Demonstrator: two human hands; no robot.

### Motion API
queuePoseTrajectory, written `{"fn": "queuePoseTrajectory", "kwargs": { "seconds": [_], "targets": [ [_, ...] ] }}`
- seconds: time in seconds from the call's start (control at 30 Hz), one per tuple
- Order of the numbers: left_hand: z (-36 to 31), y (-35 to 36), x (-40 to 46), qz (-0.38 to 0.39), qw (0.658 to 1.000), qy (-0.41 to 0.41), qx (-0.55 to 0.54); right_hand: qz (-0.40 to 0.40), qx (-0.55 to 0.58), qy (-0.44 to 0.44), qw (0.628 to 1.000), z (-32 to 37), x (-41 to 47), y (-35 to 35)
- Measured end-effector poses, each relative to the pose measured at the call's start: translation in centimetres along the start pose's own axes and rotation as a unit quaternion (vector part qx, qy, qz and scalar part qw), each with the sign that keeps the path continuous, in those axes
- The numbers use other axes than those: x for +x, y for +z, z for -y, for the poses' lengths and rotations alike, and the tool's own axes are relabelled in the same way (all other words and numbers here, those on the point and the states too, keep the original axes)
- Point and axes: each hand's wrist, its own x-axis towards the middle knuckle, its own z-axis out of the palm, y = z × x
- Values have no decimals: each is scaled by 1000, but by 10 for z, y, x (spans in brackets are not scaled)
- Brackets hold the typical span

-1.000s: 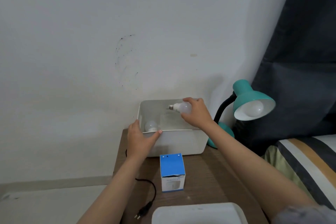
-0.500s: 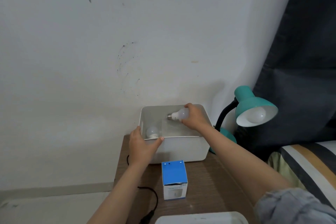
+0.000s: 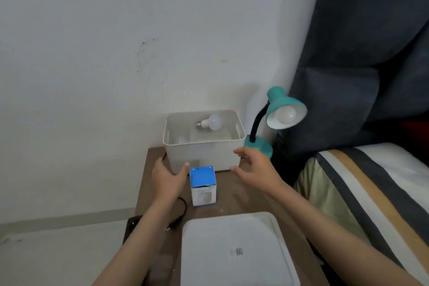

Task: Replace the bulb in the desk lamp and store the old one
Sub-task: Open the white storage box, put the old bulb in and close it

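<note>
In the bin (image 3: 204, 153): old bulb (image 3: 211, 121), released by my right hand (image 3: 254, 167) a second ago.
Grip: both hands open, empty; left hand (image 3: 167, 175) off the rim, beside the bin.
Lamp (image 3: 282, 111): bulb fitted; I judge storing nearly done.

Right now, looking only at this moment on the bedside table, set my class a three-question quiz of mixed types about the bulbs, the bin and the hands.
1. True or false: the teal desk lamp has a bulb fitted in its shade.
2. How many bulbs lie in the white storage bin?
3. Multiple choice: the left hand and right hand are (A) both gripping bulbs, (B) open near the bin's front wall, (C) on the blue-topped bulb box.

Key: 1 true; 2 two, one old bulb at the back, another bulb front left; 3 B.
</note>
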Motion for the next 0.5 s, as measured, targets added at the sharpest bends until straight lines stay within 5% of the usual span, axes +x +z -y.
{"fn": "queuePoseTrajectory", "kwargs": {
  "seconds": [0.33, 0.5],
  "targets": [
    [99, -4, -141, 96, 991, -81, 39, 100, -96, 157, 978, -67, -170, 31],
    [113, -1, -170, 109, 982, -62, 142, 78, -132, 222, 963, -79, -206, 43]
  ]
}}
